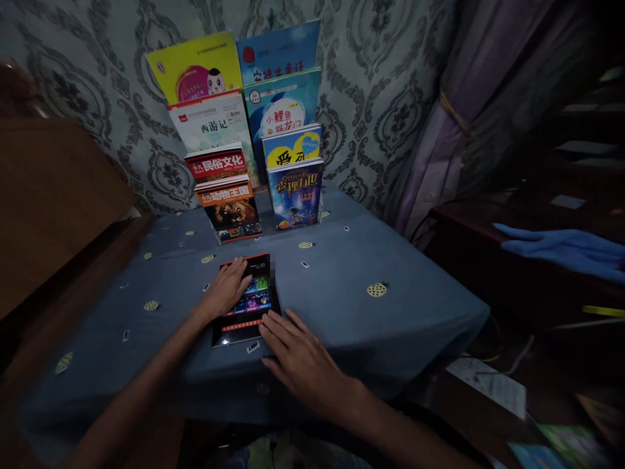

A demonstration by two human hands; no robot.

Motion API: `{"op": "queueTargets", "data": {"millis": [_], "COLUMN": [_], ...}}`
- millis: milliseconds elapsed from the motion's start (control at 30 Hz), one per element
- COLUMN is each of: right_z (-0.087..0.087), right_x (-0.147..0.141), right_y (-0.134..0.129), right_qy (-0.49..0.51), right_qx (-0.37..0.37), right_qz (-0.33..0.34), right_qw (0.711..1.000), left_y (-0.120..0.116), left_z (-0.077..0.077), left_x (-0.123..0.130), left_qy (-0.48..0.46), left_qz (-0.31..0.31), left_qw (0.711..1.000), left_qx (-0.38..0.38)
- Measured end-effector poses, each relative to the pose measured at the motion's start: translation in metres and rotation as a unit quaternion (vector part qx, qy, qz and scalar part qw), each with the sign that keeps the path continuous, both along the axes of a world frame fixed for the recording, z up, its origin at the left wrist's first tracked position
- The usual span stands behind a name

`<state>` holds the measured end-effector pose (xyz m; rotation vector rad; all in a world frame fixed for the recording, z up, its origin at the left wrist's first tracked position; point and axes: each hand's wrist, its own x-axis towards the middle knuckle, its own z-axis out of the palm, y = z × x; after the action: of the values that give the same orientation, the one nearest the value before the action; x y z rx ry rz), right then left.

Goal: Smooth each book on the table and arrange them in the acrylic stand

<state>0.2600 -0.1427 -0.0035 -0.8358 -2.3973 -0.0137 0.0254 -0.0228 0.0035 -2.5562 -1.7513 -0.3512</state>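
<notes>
A black book [235, 335] with small colourful pictures and an orange strip lies flat near the front of the cloth-covered table [371, 352]. My left hand [224, 288] rests spread on its upper left part. The outstretched fingers of my right hand [307, 361] touch its lower right edge, with the palm over the tablecloth. Neither hand grips anything. Behind the book, a lion-cover book [233, 218] stands at the front of the left upright row. A dark blue book [297, 198] fronts the right row.
More upright books, including a yellow one [195, 62] and a blue one [307, 49], stand towards the patterned wall [371, 39]. A brown wooden panel [58, 195] flanks the table's left. To the right are a purple curtain [430, 130], a blue glove [561, 251] and scattered papers [491, 384].
</notes>
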Motion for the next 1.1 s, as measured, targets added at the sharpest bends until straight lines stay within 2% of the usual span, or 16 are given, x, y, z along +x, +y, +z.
{"op": "queueTargets", "data": {"millis": [333,667,933,1100], "right_z": [-0.004,-0.004,0.019,0.026], "right_x": [0.0,0.003,0.02,0.028], "right_y": [0.001,-0.001,0.023,0.039], "right_qy": [0.002,0.001,0.003,-0.013], "right_qx": [0.003,-0.022,-0.143,-0.209], "right_qz": [-0.002,0.0,0.08,0.127], "right_qw": [1.0,1.0,0.987,0.97], "left_y": [0.019,0.038,0.041,0.041], "left_z": [0.013,0.021,0.021,0.019], "left_x": [0.022,0.018,0.015,0.014], "left_qy": [-0.006,-0.01,-0.009,-0.018], "left_qz": [-0.058,-0.137,-0.153,-0.162], "left_qw": [0.997,0.985,0.984,0.982], "left_qx": [-0.058,-0.1,-0.09,-0.091]}}
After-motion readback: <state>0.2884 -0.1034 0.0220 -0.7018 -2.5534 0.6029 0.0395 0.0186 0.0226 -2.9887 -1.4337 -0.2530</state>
